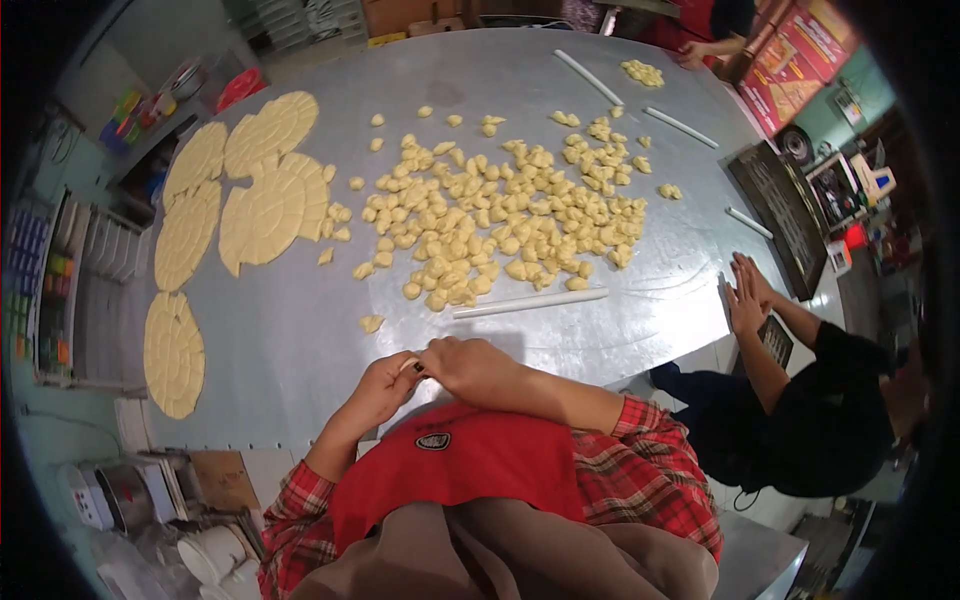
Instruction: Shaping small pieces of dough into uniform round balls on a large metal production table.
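Observation:
Close to my body at the table's front edge, my left hand [385,388] and my right hand [462,366] meet with fingers closed. A small pale bit shows between the fingertips, too hidden to name. Beyond them a white rod [530,303] lies on the metal table [300,345]. A broad spread of small yellow dough pieces [500,205] covers the middle, and one loose dough piece [371,323] sits just past my left hand. Flat dough rounds [275,210], scored into small sections, lie at the left; another scored dough round [174,355] is nearer the front.
More white rods [588,77] lie at the far right beside a small dough cluster [642,73]. A co-worker's hands [745,297] are pressed together at the right edge, near a dark tray [775,215]. Another person's hand [695,52] rests at the far right corner.

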The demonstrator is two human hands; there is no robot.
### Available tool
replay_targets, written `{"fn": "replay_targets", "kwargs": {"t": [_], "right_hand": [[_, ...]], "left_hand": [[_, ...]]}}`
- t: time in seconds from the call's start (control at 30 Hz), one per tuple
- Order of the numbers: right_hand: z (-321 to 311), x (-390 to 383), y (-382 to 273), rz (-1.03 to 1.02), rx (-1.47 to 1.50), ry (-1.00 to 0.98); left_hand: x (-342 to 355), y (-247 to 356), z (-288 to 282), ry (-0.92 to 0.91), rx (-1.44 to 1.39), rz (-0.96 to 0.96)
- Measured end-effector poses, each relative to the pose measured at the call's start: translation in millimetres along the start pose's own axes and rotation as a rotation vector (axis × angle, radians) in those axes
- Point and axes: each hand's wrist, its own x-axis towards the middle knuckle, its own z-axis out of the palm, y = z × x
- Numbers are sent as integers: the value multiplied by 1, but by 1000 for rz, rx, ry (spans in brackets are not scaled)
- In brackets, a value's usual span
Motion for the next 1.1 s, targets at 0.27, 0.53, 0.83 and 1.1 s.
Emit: {"fn": "replay_targets", "kwargs": {"t": [0.27,0.53,0.83,1.1], "right_hand": [[35,-21,22,162,979,-25],[60,11,38,922,1946,591],[-98,-125,244,754,-475,1068],[-33,-52,180,568,-295,892]], "left_hand": [[4,-44,-22,502,-460,98],[39,3,1,475,1049,652],[141,-42,-228,841,742,-415],[194,-79,-235,1152,529,-149]]}}
